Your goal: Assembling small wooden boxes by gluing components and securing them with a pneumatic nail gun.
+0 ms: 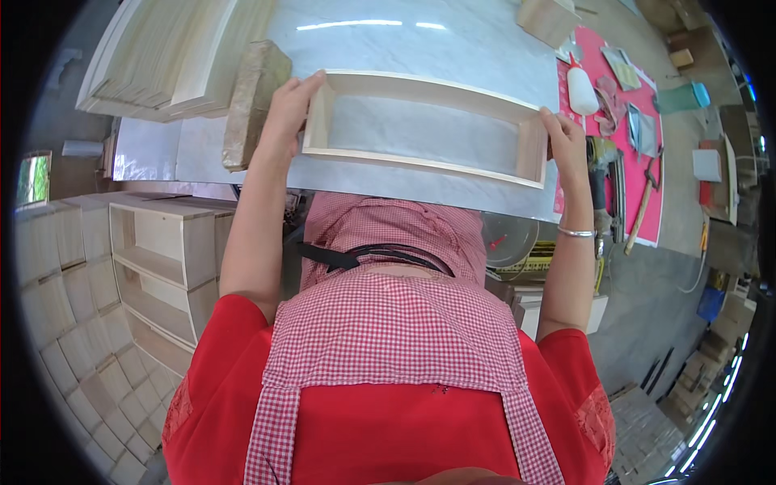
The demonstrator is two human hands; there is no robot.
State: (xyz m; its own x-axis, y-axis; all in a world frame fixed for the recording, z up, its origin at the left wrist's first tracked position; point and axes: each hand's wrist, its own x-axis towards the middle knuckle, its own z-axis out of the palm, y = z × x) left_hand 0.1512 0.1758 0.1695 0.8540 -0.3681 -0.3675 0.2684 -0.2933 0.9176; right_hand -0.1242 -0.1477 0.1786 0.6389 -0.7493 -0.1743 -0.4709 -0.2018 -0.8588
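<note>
Wooden frame (pixel 428 94): one, two hands (pixel 291 109) (pixel 567 145) holding opposite ends; one hammer (pixel 644 199).

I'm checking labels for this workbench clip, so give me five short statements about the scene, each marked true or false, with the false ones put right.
1. The left hand and the right hand hold the rectangular wooden frame at opposite ends. True.
2. A solid panel fills the wooden frame. False: it is open, and the pale tabletop shows through.
3. A hammer lies to the right of the wooden frame. True.
4. The right wrist is bare. False: a silvery bangle is on it.
5. The white bottle with a red tip lies at the table's left end. False: the bottle is on the right, on a pink sheet.
</note>
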